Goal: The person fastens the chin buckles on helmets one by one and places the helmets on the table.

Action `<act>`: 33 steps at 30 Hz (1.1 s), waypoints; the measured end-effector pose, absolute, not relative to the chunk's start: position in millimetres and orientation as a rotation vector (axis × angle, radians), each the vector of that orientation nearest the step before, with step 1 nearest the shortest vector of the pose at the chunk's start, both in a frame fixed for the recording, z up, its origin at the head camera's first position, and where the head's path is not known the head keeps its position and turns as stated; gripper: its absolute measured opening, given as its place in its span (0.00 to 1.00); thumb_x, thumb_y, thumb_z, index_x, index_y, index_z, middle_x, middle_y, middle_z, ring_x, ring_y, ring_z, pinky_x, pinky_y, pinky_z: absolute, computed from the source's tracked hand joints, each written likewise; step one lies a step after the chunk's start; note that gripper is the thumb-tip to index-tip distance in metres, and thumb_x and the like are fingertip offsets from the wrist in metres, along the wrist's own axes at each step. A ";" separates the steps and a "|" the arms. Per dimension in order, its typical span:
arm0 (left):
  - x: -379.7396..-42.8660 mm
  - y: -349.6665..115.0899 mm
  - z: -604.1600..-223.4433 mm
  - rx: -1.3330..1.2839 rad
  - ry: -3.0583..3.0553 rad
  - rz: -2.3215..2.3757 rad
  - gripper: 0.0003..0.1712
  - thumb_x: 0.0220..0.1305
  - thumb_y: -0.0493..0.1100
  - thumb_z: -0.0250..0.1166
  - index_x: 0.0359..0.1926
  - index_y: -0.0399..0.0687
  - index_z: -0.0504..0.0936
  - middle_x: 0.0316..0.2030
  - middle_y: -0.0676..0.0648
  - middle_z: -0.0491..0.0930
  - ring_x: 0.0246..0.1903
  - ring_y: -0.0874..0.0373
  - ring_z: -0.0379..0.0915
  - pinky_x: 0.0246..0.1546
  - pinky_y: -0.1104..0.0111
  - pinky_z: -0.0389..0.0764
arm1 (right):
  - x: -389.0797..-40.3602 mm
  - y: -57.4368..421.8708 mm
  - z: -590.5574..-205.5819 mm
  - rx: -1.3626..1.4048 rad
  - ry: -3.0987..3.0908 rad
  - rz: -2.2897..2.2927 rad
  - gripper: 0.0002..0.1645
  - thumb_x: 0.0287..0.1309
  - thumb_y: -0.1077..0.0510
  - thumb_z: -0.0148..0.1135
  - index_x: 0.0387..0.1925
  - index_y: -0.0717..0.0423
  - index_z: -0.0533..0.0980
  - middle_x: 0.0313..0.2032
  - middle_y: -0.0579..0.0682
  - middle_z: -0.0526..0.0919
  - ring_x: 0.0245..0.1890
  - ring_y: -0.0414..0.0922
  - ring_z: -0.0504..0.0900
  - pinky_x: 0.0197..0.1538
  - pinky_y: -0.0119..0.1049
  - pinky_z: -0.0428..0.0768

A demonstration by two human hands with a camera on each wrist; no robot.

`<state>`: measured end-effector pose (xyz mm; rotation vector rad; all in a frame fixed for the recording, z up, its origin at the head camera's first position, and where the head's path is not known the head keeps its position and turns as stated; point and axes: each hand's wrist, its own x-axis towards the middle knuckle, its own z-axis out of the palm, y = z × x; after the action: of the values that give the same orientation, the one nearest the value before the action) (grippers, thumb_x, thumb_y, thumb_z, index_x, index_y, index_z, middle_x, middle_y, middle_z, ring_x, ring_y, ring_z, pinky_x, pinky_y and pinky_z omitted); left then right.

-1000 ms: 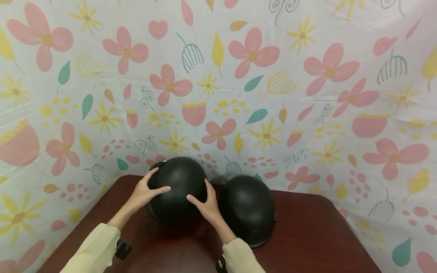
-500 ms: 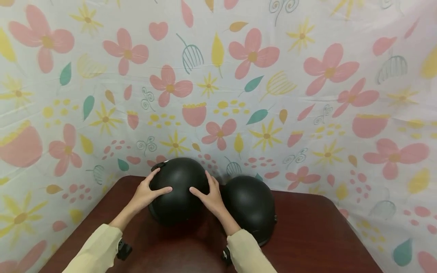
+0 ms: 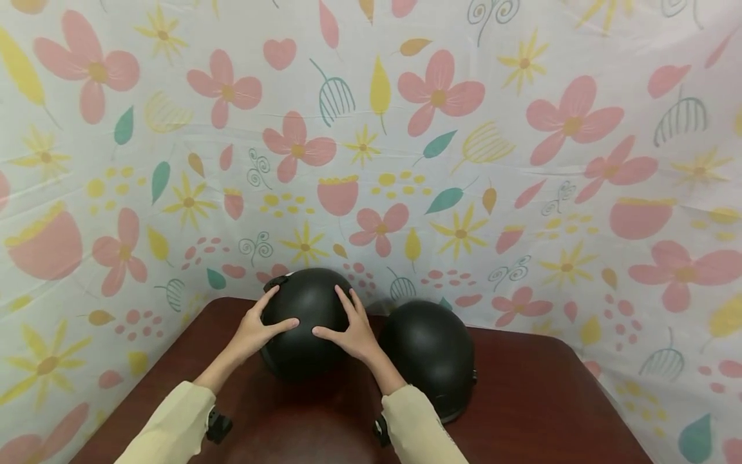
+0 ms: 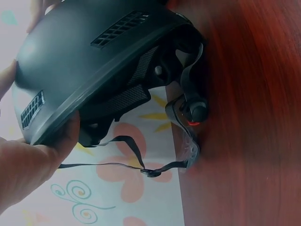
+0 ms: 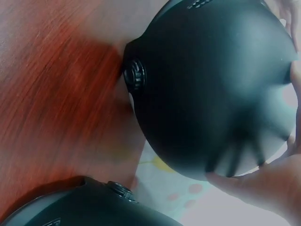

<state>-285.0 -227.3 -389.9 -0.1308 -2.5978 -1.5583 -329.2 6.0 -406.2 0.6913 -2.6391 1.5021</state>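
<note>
A matte black helmet is held between both hands near the table's back edge. My left hand grips its left side, with fingers curled under the rim in the left wrist view. The chin strap hangs loose below the shell's inner pads. My right hand rests on the shell's right side, its fingers straight and spread and its thumb on the front. A round ribbed knob shows on the shell in the right wrist view.
Another black helmet stands dome up just to the right, partly behind the right forearm. Both are over a dark red wooden table. A flower-print sheet rises close behind the table's back edge.
My right hand's fingers have shifted from the helmet's right edge onto its front face. The left hand keeps its hold. The whole head view has moved slightly to the right.
</note>
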 end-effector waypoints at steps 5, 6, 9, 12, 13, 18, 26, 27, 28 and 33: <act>-283.9 -225.2 -393.0 -0.177 -2.544 -1.628 0.53 0.61 0.52 0.68 0.78 0.60 0.45 0.78 0.38 0.39 0.75 0.33 0.41 0.65 0.34 0.58 | -326.6 8.5 -408.2 0.665 -2.616 1.547 0.58 0.49 0.33 0.70 0.76 0.29 0.48 0.78 0.55 0.40 0.75 0.67 0.47 0.64 0.74 0.57; -283.4 -225.2 -393.2 -0.188 -2.536 -1.638 0.53 0.61 0.52 0.68 0.78 0.60 0.45 0.78 0.38 0.39 0.75 0.33 0.41 0.66 0.34 0.58 | -326.4 8.7 -408.6 0.659 -2.611 1.560 0.58 0.49 0.34 0.70 0.76 0.29 0.48 0.78 0.55 0.39 0.75 0.67 0.47 0.64 0.74 0.57; -282.3 -225.6 -393.1 -0.203 -2.523 -1.647 0.53 0.61 0.51 0.68 0.78 0.61 0.45 0.78 0.38 0.39 0.75 0.33 0.39 0.66 0.34 0.56 | -326.1 8.9 -410.4 0.650 -2.587 1.597 0.58 0.50 0.34 0.70 0.76 0.28 0.48 0.78 0.55 0.38 0.75 0.67 0.46 0.65 0.74 0.56; -282.4 -226.5 -393.2 -0.211 -2.508 -1.663 0.52 0.61 0.50 0.69 0.78 0.61 0.46 0.77 0.38 0.41 0.75 0.34 0.42 0.66 0.35 0.58 | -325.9 9.4 -413.6 0.636 -2.575 1.615 0.58 0.50 0.33 0.69 0.76 0.28 0.46 0.78 0.56 0.37 0.75 0.67 0.45 0.65 0.74 0.57; -282.8 -226.8 -393.5 -0.216 -2.497 -1.690 0.52 0.61 0.49 0.68 0.78 0.61 0.46 0.77 0.38 0.43 0.74 0.34 0.45 0.65 0.36 0.61 | -325.7 10.0 -414.9 0.627 -2.572 1.621 0.58 0.50 0.33 0.69 0.76 0.28 0.46 0.78 0.56 0.38 0.75 0.67 0.45 0.65 0.74 0.57; -286.8 -226.9 -394.8 -0.270 -2.418 -1.904 0.48 0.65 0.43 0.66 0.77 0.61 0.47 0.73 0.36 0.52 0.66 0.36 0.60 0.57 0.48 0.76 | -326.2 14.4 -421.8 0.601 -2.562 1.682 0.61 0.50 0.34 0.70 0.77 0.32 0.44 0.78 0.57 0.38 0.76 0.66 0.44 0.66 0.74 0.55; -290.3 -224.9 -390.8 -0.327 -2.366 -2.054 0.46 0.64 0.36 0.64 0.77 0.59 0.51 0.69 0.33 0.57 0.61 0.41 0.68 0.50 0.58 0.81 | -327.5 18.9 -432.8 0.642 -2.574 1.699 0.61 0.53 0.36 0.69 0.78 0.36 0.42 0.77 0.58 0.42 0.76 0.63 0.48 0.68 0.67 0.59; -290.4 -224.7 -390.8 -0.327 -2.359 -2.066 0.46 0.64 0.36 0.64 0.77 0.58 0.51 0.69 0.32 0.58 0.60 0.43 0.70 0.49 0.59 0.81 | -326.9 19.2 -432.8 0.642 -2.575 1.694 0.61 0.53 0.36 0.69 0.78 0.37 0.42 0.77 0.58 0.42 0.76 0.63 0.48 0.68 0.67 0.60; -290.7 -224.6 -391.0 -0.325 -2.352 -2.079 0.46 0.64 0.35 0.64 0.77 0.58 0.51 0.68 0.31 0.59 0.59 0.44 0.71 0.48 0.59 0.81 | -326.7 19.5 -432.6 0.641 -2.577 1.687 0.61 0.53 0.36 0.69 0.78 0.37 0.42 0.77 0.58 0.43 0.76 0.63 0.48 0.68 0.67 0.60; -290.9 -224.2 -392.2 -0.318 -2.329 -2.139 0.46 0.65 0.35 0.63 0.77 0.59 0.50 0.68 0.30 0.61 0.57 0.47 0.74 0.48 0.58 0.82 | -326.3 21.9 -430.1 0.634 -2.583 1.664 0.62 0.52 0.36 0.69 0.78 0.39 0.41 0.77 0.59 0.43 0.76 0.63 0.48 0.69 0.67 0.59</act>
<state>-290.9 -224.2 -392.2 -0.3179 -2.3286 -2.1395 -326.3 21.9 -430.1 0.6342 -2.5833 1.6640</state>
